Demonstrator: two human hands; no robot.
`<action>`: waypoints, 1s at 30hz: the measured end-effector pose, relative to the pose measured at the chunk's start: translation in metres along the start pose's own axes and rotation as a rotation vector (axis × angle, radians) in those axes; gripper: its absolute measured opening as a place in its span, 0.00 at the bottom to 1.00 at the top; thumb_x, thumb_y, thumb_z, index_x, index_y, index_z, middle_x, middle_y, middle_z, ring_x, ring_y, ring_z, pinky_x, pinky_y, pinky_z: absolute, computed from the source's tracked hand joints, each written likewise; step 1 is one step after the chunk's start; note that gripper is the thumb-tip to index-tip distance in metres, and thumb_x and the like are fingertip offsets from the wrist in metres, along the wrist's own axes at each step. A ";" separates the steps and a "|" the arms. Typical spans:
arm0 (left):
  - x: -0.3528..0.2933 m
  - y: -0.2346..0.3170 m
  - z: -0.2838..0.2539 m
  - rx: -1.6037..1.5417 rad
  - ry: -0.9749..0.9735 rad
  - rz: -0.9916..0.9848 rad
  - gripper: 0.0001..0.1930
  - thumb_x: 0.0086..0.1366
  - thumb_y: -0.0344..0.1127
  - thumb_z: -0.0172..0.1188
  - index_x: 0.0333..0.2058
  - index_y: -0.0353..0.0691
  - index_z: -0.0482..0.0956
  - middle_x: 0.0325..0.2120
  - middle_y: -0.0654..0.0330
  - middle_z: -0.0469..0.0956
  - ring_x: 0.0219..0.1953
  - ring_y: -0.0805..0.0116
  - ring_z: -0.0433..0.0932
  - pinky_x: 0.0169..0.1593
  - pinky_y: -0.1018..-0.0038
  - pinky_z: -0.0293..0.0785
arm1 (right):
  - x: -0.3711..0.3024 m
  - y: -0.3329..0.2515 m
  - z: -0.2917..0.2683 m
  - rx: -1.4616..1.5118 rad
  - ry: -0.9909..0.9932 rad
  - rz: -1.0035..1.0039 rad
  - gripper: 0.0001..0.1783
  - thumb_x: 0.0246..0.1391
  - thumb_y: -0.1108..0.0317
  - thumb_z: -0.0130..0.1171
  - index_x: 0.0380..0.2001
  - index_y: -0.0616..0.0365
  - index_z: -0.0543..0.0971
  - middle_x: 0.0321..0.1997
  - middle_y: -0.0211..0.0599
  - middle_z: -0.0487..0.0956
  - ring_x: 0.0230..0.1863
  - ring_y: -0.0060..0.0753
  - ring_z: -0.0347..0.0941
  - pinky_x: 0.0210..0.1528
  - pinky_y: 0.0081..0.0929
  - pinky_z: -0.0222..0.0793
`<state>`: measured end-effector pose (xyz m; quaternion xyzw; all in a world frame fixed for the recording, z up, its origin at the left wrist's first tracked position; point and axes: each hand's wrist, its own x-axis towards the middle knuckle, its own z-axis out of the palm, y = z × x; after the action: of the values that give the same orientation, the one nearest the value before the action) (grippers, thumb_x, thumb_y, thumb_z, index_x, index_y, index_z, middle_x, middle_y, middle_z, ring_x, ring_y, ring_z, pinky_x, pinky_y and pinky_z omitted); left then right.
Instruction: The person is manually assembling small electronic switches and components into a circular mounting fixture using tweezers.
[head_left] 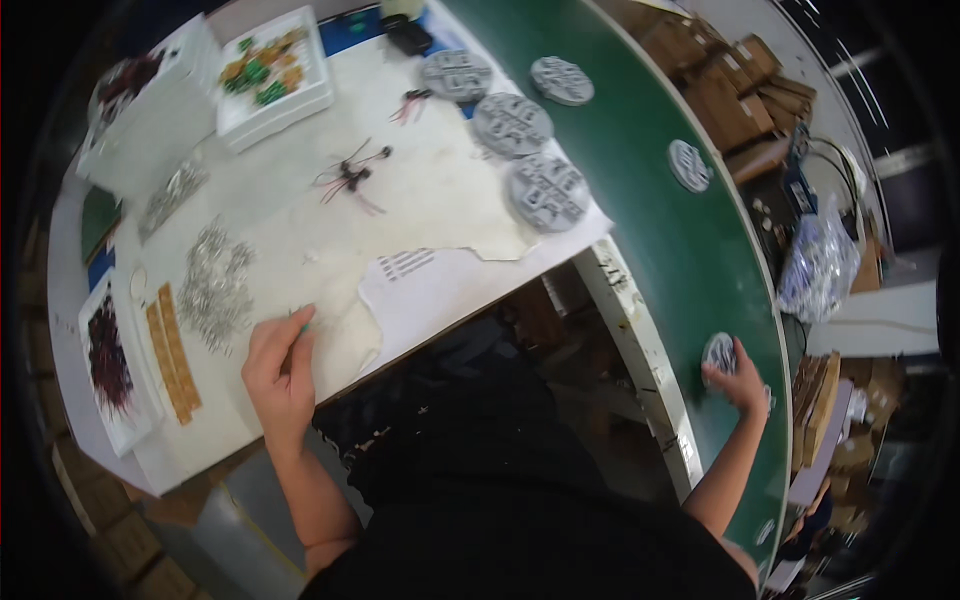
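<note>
Over the front of the white worktable (pixel 290 270), my left hand (pixel 280 370) is closed in a pinch. A tiny greenish bit shows at its fingertips, too small to name. Out to the right, my right hand (pixel 738 382) grips a round grey molded disc (pixel 718 352) by its edge, at the green conveyor belt (pixel 640 270). A heap of small clear or silvery parts (pixel 215 285) lies just beyond my left hand. Dark parts with thin wires (pixel 352 177) rest farther back on the table.
Several grey discs (pixel 547 192) line the table's right edge; others (pixel 690 165) ride on the belt. White foam trays hold green and orange parts (pixel 262 70) and dark red wired parts (pixel 108 350). A yellowish strip (pixel 172 352) lies at left. Cardboard boxes (pixel 725 95) stand beyond the belt.
</note>
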<state>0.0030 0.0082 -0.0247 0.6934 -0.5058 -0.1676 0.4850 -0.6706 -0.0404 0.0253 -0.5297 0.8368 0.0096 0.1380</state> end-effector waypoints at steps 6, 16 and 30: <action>0.012 -0.013 0.001 -0.080 -0.045 0.144 0.16 0.67 0.27 0.68 0.54 0.36 0.86 0.49 0.53 0.83 0.42 0.63 0.82 0.47 0.72 0.76 | -0.015 -0.095 -0.003 0.386 0.213 -0.322 0.57 0.41 0.52 0.83 0.72 0.62 0.70 0.68 0.49 0.76 0.68 0.46 0.73 0.69 0.38 0.69; 0.009 -0.002 -0.005 0.008 -0.034 0.246 0.48 0.52 0.46 0.81 0.70 0.41 0.72 0.58 0.50 0.78 0.58 0.54 0.77 0.61 0.60 0.73 | -0.076 -0.496 0.053 0.045 -0.299 -1.702 0.48 0.42 0.51 0.82 0.67 0.48 0.76 0.70 0.44 0.75 0.43 0.53 0.85 0.49 0.43 0.82; 0.007 0.000 -0.001 0.182 -0.124 0.148 0.53 0.44 0.49 0.85 0.71 0.47 0.72 0.58 0.47 0.76 0.59 0.45 0.76 0.63 0.57 0.73 | 0.286 -0.410 0.046 0.215 0.086 -0.768 0.54 0.46 0.38 0.80 0.66 0.69 0.77 0.61 0.53 0.83 0.59 0.38 0.81 0.61 0.35 0.76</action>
<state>0.0067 0.0030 -0.0228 0.6836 -0.5978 -0.1275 0.3989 -0.4100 -0.4653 -0.0344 -0.7863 0.5793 -0.1526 0.1510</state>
